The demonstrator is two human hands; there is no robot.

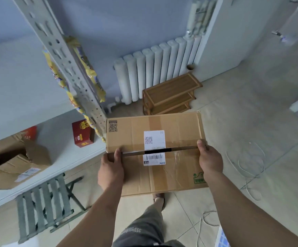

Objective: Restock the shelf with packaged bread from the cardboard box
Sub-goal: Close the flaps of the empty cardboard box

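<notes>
Above the tiled floor, I grip the stiff brown cardboard box (155,154) at both ends, left hand (111,169) and right hand (210,159) fingers clamped; it seems light.

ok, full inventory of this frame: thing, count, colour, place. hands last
cardboard box: 1, brown, flaps closed with a white label, held over the floor
shelf: 1, white, left
shelf upright: 1, pale grey, perforated, left of centre
yellow packets: several, yellow, around the upright
red carton: 1, red, on the shelf
torn carton: 1, brown, open, on the shelf at far left
folding stool: 1, grey-green, floor, lower left
radiator: 1, white, back wall
wooden rack: 1, brown, below the radiator
cord: 1, white, floor, right
left hand: grip on the box's left edge
right hand: grip on the box's right edge
</notes>
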